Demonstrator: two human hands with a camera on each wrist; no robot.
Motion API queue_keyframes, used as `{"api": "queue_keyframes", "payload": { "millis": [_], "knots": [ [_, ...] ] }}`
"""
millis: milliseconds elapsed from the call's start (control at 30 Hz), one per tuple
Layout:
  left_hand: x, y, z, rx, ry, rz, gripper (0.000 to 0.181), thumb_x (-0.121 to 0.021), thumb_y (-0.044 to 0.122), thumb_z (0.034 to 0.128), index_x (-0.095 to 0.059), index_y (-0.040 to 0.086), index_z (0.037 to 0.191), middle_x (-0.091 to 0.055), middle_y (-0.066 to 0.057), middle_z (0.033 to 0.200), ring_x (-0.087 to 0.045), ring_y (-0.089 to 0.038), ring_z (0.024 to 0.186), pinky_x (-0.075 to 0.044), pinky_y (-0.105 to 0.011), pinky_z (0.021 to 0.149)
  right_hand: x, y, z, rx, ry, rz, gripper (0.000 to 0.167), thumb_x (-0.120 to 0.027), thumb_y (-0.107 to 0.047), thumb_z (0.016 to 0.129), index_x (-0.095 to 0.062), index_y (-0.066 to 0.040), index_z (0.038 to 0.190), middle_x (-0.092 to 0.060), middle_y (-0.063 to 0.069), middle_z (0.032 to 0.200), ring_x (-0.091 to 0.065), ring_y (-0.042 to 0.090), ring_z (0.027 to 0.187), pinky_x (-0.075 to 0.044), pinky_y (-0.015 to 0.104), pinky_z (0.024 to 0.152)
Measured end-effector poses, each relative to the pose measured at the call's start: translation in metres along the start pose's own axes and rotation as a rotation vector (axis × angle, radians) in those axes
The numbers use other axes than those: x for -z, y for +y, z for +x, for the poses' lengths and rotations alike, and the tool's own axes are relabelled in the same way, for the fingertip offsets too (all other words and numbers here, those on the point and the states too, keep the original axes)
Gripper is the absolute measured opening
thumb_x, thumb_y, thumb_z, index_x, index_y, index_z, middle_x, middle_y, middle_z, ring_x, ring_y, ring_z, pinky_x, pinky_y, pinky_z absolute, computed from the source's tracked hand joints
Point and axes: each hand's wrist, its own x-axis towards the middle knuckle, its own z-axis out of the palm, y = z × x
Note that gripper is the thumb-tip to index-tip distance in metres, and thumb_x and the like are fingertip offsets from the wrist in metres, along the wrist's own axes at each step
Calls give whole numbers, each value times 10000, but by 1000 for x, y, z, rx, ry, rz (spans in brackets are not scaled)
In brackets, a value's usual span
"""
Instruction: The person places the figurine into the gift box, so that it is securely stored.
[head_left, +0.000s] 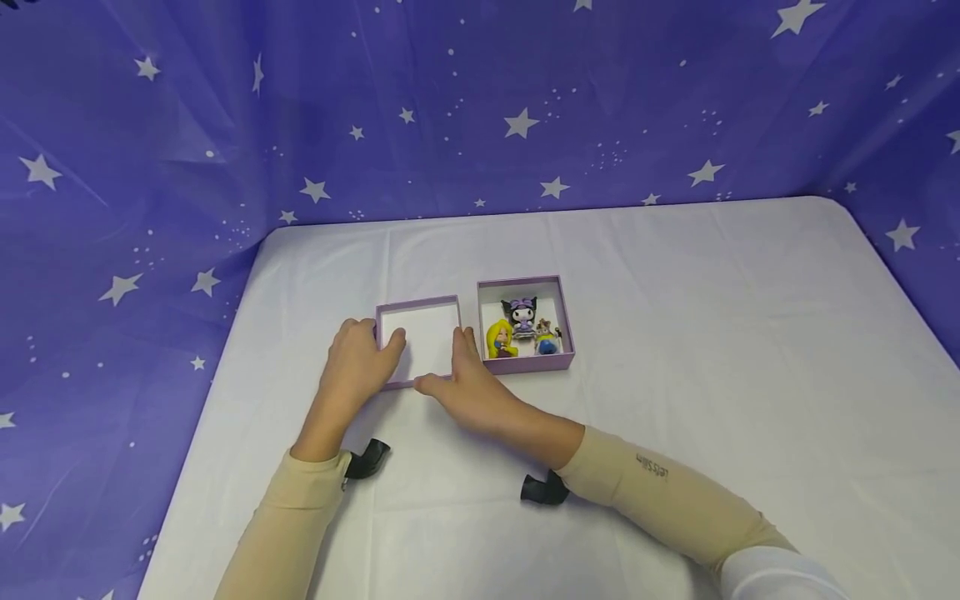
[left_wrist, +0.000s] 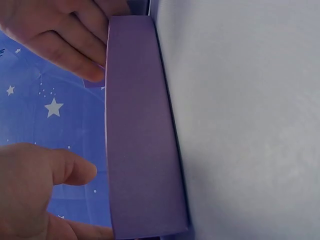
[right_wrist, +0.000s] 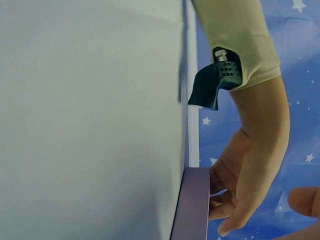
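Observation:
A shallow purple box lid (head_left: 429, 329) with a white inside lies open side up on the table. My left hand (head_left: 358, 367) is at its left wall, fingers by the outer side, thumb raised over the inside. At the right wall, my right hand (head_left: 480, 390) rests extended fingers against the outer side, its thumb near the front edge. In the left wrist view the lid's purple front wall (left_wrist: 140, 125) stands between the hands. Just right of the lid, a purple box (head_left: 528, 364) holds a yellow-haired figurine (head_left: 500, 339), a black-and-purple figurine (head_left: 521, 315) and a small blue-and-yellow figurine (head_left: 547, 337).
White cloth covers the table (head_left: 712, 350). Behind and beside it hangs a purple curtain (head_left: 480, 100) with white stars. Black wrist mounts stick out from the left sleeve (head_left: 288, 508) and the right sleeve (head_left: 667, 492).

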Motion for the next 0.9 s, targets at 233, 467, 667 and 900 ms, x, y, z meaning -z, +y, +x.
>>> {"api": "queue_keyframes", "payload": {
  "millis": [233, 467, 667, 900],
  "knots": [
    [6, 0, -1, 21, 36, -4, 452, -519, 363, 959, -616, -78, 952, -556, -192, 909, -514, -319, 794, -463, -431, 645, 5, -2, 4, -49, -28, 218, 988, -638, -391, 871, -9, -90, 1571, 40, 57, 1631, -3, 183, 1469, -64, 397, 1190],
    [22, 2, -5, -4, 230, -30, 478, -524, 322, 959, -615, -129, 1092, -566, -240, 962, -541, -381, 882, -460, -554, 763, 20, -11, 5, 129, -119, 543, 887, -618, -115, 873, -59, -16, 1554, -73, 104, 1625, -96, 194, 1476, -141, 332, 1185],
    [28, 7, -8, -30, 402, -127, 465, -538, 305, 950, -617, -89, 1183, -582, -197, 1002, -542, -323, 866, -443, -457, 745, 38, -15, 1, 308, -170, 640, 823, -562, -15, 867, -79, 56, 1530, -88, 158, 1615, -120, 213, 1476, -166, 303, 1177],
    [21, 23, -14, -134, 473, -275, 433, -561, 224, 942, -579, -37, 1286, -549, -132, 1067, -546, -182, 742, -479, -317, 621, 71, -13, -8, 386, -198, 687, 768, -507, -77, 877, -119, 57, 1525, -117, 153, 1611, -133, 217, 1475, -167, 345, 1184]
  ]
}}
